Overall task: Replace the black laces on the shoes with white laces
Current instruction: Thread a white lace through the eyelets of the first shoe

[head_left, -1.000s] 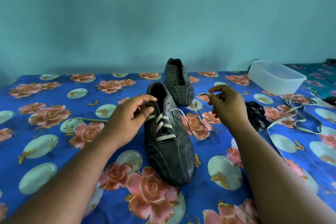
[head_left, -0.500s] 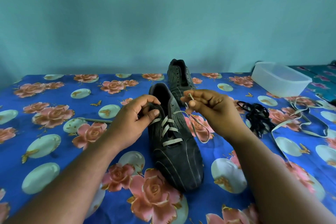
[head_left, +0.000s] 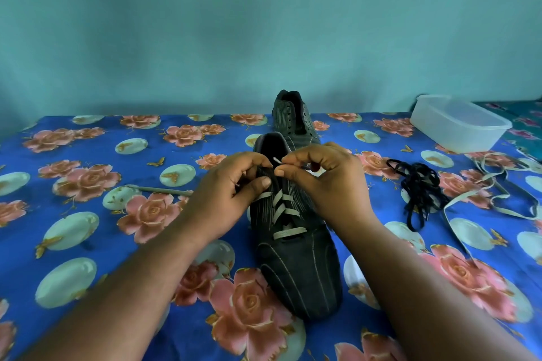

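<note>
A dark striped shoe [head_left: 296, 267] lies toe-towards-me on the flowered cloth, its lower eyelets crossed by a white lace [head_left: 283, 208]. My left hand [head_left: 225, 199] grips the shoe's left eyelet flap. My right hand [head_left: 325, 182] pinches the white lace's tip just above the upper eyelets, close to my left fingers. The lace's other end [head_left: 164, 190] trails out to the left. A second dark shoe [head_left: 291, 117] with bare eyelets stands behind. Black laces [head_left: 419, 187] lie bunched at the right, beside another loose white lace [head_left: 498, 202].
A clear plastic tub [head_left: 460, 123] stands at the back right. The blue flowered cloth [head_left: 88, 214] covers the whole surface, and a teal wall rises right behind it.
My right hand has come in from the right of the shoe to above its eyelets, carrying the lace tip with it. My left hand kept its hold on the flap.
</note>
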The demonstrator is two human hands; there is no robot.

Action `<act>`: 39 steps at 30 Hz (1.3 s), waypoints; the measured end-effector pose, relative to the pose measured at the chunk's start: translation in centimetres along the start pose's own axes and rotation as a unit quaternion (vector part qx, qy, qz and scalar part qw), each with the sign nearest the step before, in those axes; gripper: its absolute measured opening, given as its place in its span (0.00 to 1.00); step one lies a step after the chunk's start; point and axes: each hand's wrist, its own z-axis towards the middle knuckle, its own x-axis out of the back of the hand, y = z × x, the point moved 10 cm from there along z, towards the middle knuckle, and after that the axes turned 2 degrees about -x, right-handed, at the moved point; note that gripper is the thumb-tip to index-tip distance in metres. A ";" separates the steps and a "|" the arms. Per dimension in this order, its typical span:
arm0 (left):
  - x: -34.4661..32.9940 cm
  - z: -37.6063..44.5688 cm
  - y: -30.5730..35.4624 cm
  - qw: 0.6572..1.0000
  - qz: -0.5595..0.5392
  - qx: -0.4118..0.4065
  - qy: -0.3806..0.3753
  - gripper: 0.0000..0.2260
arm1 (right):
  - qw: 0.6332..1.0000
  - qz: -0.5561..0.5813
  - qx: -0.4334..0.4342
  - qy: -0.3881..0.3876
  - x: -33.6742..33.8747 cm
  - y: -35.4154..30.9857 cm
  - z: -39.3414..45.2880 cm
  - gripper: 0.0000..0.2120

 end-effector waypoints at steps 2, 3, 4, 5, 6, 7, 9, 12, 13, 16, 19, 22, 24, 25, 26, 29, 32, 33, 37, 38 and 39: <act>0.1 -0.1 -0.2 1.000 0.001 0.005 0.001 0.09 | 1.000 -0.003 -0.001 -0.017 -0.5 0.0 0.1 0.05; 0.2 -0.1 -0.3 1.000 -0.001 0.007 0.001 0.09 | 0.999 -0.013 0.010 -0.029 -0.9 -0.1 0.1 0.04; 0.2 -0.1 -0.3 1.000 -0.002 0.008 0.000 0.09 | 0.998 -0.032 0.028 -0.042 -1.2 -0.4 0.1 0.03; 0.3 -0.1 -0.4 1.000 -0.003 0.009 -0.001 0.09 | 0.996 -0.051 0.046 -0.056 -1.6 -0.6 0.1 0.03; 0.3 -0.1 -0.4 1.000 -0.002 0.010 -0.002 0.09 | 0.994 -0.065 0.057 -0.070 -1.8 -0.7 0.0 0.03; 0.3 -0.1 -0.4 1.000 -0.002 0.010 -0.003 0.09 | 0.992 -0.072 0.061 -0.082 -2.1 -0.7 0.0 0.04; 0.4 -0.1 -0.4 1.000 -0.004 0.008 -0.006 0.08 | 0.991 -0.081 0.057 -0.095 -2.2 -0.6 -0.1 0.04; 0.4 -0.1 -0.3 1.000 -0.011 0.003 -0.015 0.08 | 0.988 -0.111 0.045 -0.100 -2.3 -0.4 -0.1 0.03; 0.4 -0.1 -0.2 1.000 -0.011 0.001 -0.018 0.08 | 0.986 -0.125 0.038 -0.103 -2.4 -0.3 -0.1 0.02; 0.5 -0.1 -0.1 1.000 -0.007 -0.003 -0.018 0.09 | 0.981 -0.158 0.035 -0.107 -2.8 -0.3 -0.3 0.02; 0.6 -0.2 -0.1 1.000 -0.010 0.003 -0.021 0.10 | 0.978 -0.174 0.054 -0.104 -2.9 -0.7 -0.3 0.03; 0.6 -0.4 -0.1 1.000 -0.013 0.004 -0.021 0.13 | 0.972 -0.201 0.076 -0.096 -3.0 -1.2 -0.4 0.06; 0.8 -0.5 -0.2 1.000 -0.020 0.016 -0.015 0.17 | 0.970 -0.205 0.080 -0.099 -3.1 -1.2 -0.3 0.07; 0.8 -0.5 -0.3 0.999 -0.021 0.023 -0.011 0.18 | 0.971 -0.200 0.081 -0.105 -3.2 -1.1 -0.3 0.06; 0.9 -0.5 -0.4 0.999 -0.021 0.029 -0.006 0.18 | 0.971 -0.194 0.080 -0.113 -3.3 -0.9 -0.3 0.06; 1.3 -0.5 -0.7 0.998 -0.024 0.047 0.017 0.16 | 0.972 -0.178 0.066 -0.140 -3.4 -0.2 -0.3 0.05; 1.4 -0.6 -0.7 0.998 -0.020 0.049 0.021 0.14 | 0.972 -0.171 0.054 -0.152 -3.2 0.1 -0.3 0.06; 1.5 -0.7 -0.7 0.999 -0.019 0.046 0.020 0.13 | 0.970 -0.179 0.061 -0.154 -3.3 -0.1 -0.4 0.06; 1.7 -0.6 -0.5 0.999 -0.011 0.031 0.027 0.11 | 0.974 -0.168 0.066 -0.137 -3.4 0.0 -0.5 0.04; 1.8 -0.6 -0.3 0.999 -0.007 0.023 0.032 0.11 | 0.981 -0.132 0.048 -0.134 -3.4 0.3 -0.5 0.03; 2.0 -0.5 0.0 0.999 0.000 0.010 0.038 0.11 | 0.986 -0.091 0.029 -0.135 -3.3 0.8 -0.5 0.03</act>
